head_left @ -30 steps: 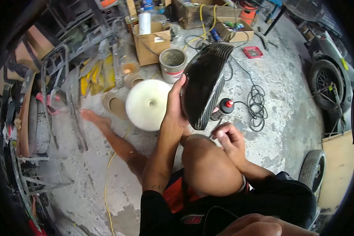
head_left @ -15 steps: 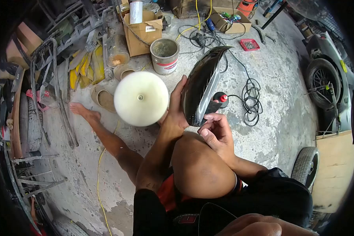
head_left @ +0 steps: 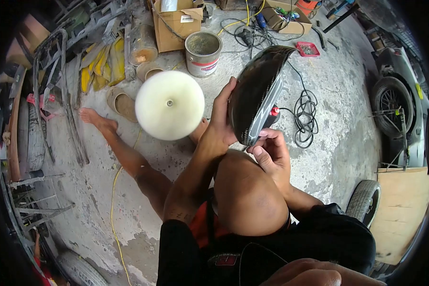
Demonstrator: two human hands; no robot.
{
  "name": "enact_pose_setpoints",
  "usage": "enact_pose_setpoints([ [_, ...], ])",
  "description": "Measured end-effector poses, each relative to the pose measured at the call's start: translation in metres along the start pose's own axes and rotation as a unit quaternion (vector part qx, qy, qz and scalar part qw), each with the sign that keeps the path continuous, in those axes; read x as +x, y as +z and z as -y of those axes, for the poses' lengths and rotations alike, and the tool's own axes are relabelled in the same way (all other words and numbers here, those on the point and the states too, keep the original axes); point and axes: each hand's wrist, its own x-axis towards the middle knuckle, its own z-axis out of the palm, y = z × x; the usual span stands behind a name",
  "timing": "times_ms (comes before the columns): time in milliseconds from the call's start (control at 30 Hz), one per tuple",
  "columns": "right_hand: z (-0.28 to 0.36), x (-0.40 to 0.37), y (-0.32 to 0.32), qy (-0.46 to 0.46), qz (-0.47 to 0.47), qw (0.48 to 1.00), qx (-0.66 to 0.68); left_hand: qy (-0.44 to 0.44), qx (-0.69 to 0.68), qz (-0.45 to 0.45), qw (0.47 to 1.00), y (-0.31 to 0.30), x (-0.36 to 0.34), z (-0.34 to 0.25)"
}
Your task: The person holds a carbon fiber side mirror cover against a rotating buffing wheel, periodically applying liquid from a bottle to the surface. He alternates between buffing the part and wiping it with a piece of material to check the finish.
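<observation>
A glossy black curved shell (head_left: 257,90) with a lighter rim is held upright over my raised knee. My left hand (head_left: 221,117) is wrapped round its left side, thumb up along the surface. At the shell's lower right edge, my right hand (head_left: 274,155) has its fingers curled and pressed near the rim. Left of the shell is a round white pad (head_left: 169,106) with a small metal centre. Partly hidden behind the shell is a black tool with a red part (head_left: 274,111), its cable running off to the right.
A paint can (head_left: 203,64) and a cardboard box (head_left: 176,28) stand ahead. Coiled black cable (head_left: 306,124) lies at right, with a red tray (head_left: 308,49) beyond. A tire (head_left: 363,204) stands lower right, sandals (head_left: 122,103) lie left, and a yellow cord (head_left: 113,209) crosses the floor.
The shell, held in my hands, has shifted slightly right and tilted, showing more of its black outer face. The view has shifted slightly too.
</observation>
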Motion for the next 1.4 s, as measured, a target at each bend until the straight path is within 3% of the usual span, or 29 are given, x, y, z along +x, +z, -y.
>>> enact_pose_setpoints([
  [133, -0.002, 0.009, 0.0, -0.003, -0.002, 1.0, -0.026, 0.094, 0.029, -0.082, 0.992, -0.021, -0.007, -0.008],
  [200, 0.0, 0.017, 0.004, -0.015, -0.016, 0.998, -0.065, 0.256, 0.048, -0.171, 0.95, -0.035, -0.016, -0.018],
  [267, -0.005, 0.033, 0.001, -0.044, -0.013, 0.994, -0.102, 0.315, 0.078, -0.214, 0.921, -0.032, -0.038, -0.031],
  [367, -0.008, 0.071, 0.005, -0.03, 0.018, 0.998, -0.058, 0.327, 0.118, -0.24, 0.906, -0.038, -0.068, -0.051],
  [433, -0.01, 0.1, 0.01, -0.036, 0.047, 0.998, -0.032, 0.366, 0.194, -0.31, 0.856, -0.027, -0.077, -0.06],
  [567, -0.018, 0.133, 0.028, 0.0, 0.115, 0.993, 0.028, 0.31, 0.148, -0.236, 0.909, -0.042, -0.093, -0.08],
  [733, -0.016, 0.124, 0.049, -0.017, 0.167, 0.986, -0.012, 0.343, 0.129, -0.326, 0.871, -0.042, -0.087, -0.062],
  [800, -0.014, 0.12, 0.052, 0.044, 0.189, 0.979, 0.057, 0.328, 0.159, -0.288, 0.886, -0.051, -0.087, -0.054],
  [867, -0.014, 0.117, 0.052, 0.068, 0.171, 0.978, 0.101, 0.326, 0.197, -0.139, 0.914, -0.056, -0.086, -0.047],
  [900, -0.015, 0.117, 0.05, 0.078, 0.187, 0.972, 0.116, 0.275, 0.193, -0.127, 0.933, -0.042, -0.08, -0.044],
  [933, -0.016, 0.116, 0.049, 0.088, 0.204, 0.966, 0.13, 0.271, 0.195, -0.13, 0.934, -0.044, -0.079, -0.042],
  [1000, -0.015, 0.112, 0.047, 0.101, 0.2, 0.96, 0.167, 0.331, 0.203, -0.253, 0.886, -0.05, -0.077, -0.037],
  [1133, -0.009, 0.102, 0.039, 0.101, 0.247, 0.956, 0.119, 0.294, 0.176, -0.145, 0.928, -0.04, -0.079, -0.039],
  [1167, -0.008, 0.099, 0.039, 0.097, 0.248, 0.96, 0.092, 0.315, 0.205, -0.249, 0.892, -0.034, -0.073, -0.037],
  [1267, -0.012, 0.092, 0.042, 0.099, 0.241, 0.962, 0.082, 0.322, 0.2, -0.299, 0.876, -0.027, -0.067, -0.035],
  [1400, -0.01, 0.083, 0.049, 0.087, 0.203, 0.97, 0.105, 0.32, 0.174, -0.299, 0.882, -0.038, -0.07, -0.035],
])
